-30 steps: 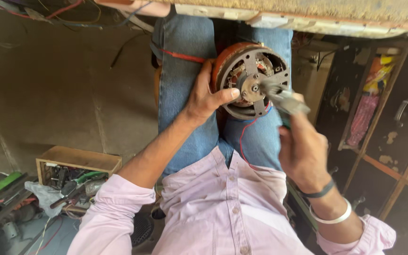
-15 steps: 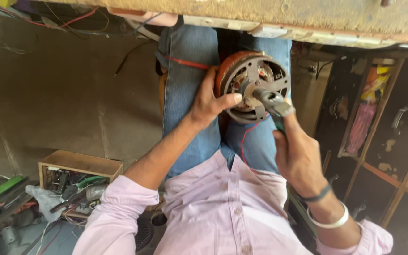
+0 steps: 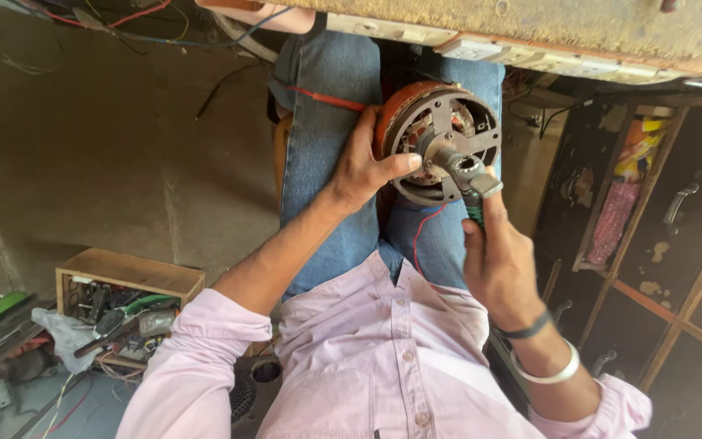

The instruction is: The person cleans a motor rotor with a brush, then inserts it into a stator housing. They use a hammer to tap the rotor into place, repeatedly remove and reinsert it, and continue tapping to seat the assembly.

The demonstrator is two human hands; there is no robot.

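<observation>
On the lap: a round motor [image 3: 440, 142], rusty-orange shell and grey slotted end plate, rested on the blue-jeaned thighs, just below the table [image 3: 530, 32] edge.
Left hand [image 3: 363, 167]: gripped the motor's left rim, fingers [image 3: 392, 167] curled round it, thumb pressed on the plate.
Right hand [image 3: 501, 264]: fingers wrapped tight round a green-handled wrench [image 3: 473, 183], its metal head seated on the motor's centre hub.
Near left: a wooden box [image 3: 127, 280] of tools stood on the floor.
</observation>
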